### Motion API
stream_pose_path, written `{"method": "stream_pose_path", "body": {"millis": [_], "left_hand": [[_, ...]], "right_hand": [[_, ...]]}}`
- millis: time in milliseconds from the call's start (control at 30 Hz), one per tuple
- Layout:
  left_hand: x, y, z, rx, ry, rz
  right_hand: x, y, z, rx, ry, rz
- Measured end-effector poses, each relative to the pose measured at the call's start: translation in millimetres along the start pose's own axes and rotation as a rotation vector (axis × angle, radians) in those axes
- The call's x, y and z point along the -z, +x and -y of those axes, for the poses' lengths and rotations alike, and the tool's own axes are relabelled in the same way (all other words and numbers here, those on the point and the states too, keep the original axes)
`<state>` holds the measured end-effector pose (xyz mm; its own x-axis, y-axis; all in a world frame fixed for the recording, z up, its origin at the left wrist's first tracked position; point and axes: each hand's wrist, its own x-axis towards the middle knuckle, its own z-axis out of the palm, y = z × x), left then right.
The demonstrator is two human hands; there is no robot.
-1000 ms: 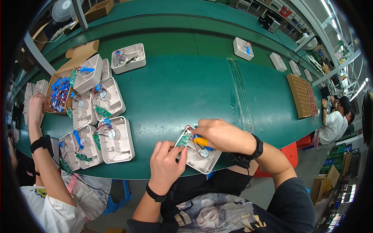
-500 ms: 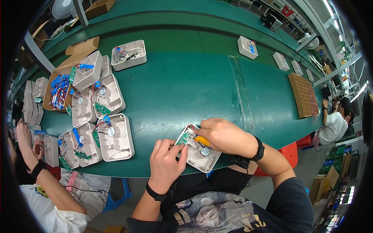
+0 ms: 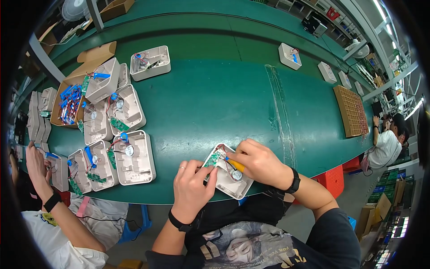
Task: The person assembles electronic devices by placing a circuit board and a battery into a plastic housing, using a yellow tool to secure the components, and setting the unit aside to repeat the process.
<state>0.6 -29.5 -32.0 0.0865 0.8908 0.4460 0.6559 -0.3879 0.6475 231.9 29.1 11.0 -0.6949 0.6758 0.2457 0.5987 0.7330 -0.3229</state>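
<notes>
White housing (image 3: 226, 183), open.
Right hand (image 3: 260, 163) pinches yellow tool (image 3: 236, 165); left hand (image 3: 192, 184) at green circuit board (image 3: 212, 159), grip unclear.

Beyond the left hand (image 3: 192, 184) and right hand (image 3: 263, 163), the flat green table (image 3: 210, 103) offers a wide open path, crossed by flat clear tape strips (image 3: 282, 116). Left of the left hand, clustered open-topped off-white plastic housings (image 3: 139, 165) block a low sweep. Between both hands, a shallow off-white plastic casing (image 3: 225, 184) fills the gap. Farther right, a brown gridded tray (image 3: 351, 112) obstructs.
</notes>
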Motion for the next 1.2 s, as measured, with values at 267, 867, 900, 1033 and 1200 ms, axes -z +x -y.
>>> {"method": "stream_pose_path", "body": {"millis": [267, 867, 900, 1033, 1200], "left_hand": [[9, 0, 1, 0.031, -0.016, 0.002], [34, 3, -35, 0.050, 0.139, -0.122], [45, 3, -33, 0.086, 0.221, -0.156], [89, -5, -20, 0.244, 0.471, -0.245], [100, -21, -20, 0.344, 0.534, -0.160]], "right_hand": [[12, -13, 21, -0.015, -0.128, 0.034], [44, -73, -3, 0.098, -0.060, 0.117], [47, -74, -7, 0.091, -0.066, 0.107], [63, -62, -33, 0.067, -0.068, -0.068], [91, -4, -98, -0.107, -0.060, -0.236]]}}
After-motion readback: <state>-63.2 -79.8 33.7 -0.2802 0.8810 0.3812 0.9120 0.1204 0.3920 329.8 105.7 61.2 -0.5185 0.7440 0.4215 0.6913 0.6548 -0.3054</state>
